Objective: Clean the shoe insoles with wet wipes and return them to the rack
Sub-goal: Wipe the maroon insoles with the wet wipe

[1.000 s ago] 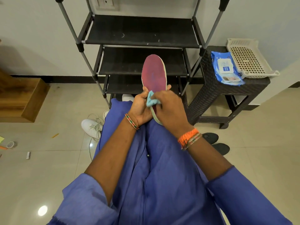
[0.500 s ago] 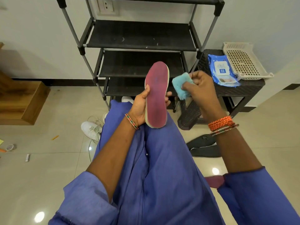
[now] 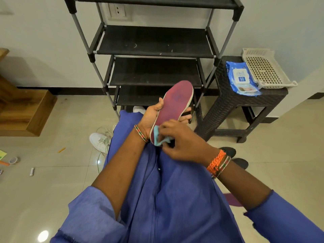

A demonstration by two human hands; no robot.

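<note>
Both your hands are busy: left hand (image 3: pixel 150 118) cups the maroon insole (image 3: pixel 172 109) pointing toward 1 o'clock, right hand (image 3: pixel 182 142) pinches a blue wipe (image 3: pixel 158 135) against its heel at 6 o'clock.

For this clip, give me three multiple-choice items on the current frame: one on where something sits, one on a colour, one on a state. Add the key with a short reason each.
1. Where does the pack of wet wipes lie?
A. On the dark wicker stool beside the white basket
B. On a shelf of the shoe rack
C. On the floor by the white sneaker

2. What colour is the top face of the held insole?
A. Black
B. Reddish purple
C. Yellow

3. What is the right hand doing?
A. Hanging idle
B. Reaching for the pack
C. Pressing a light blue wipe on the insole's heel end

Key: 1 A, the pack lies on the stool top next to the basket. 2 B, the face shows reddish purple. 3 C, the fingers pinch the wipe against the heel end while the left hand holds the insole.
</note>
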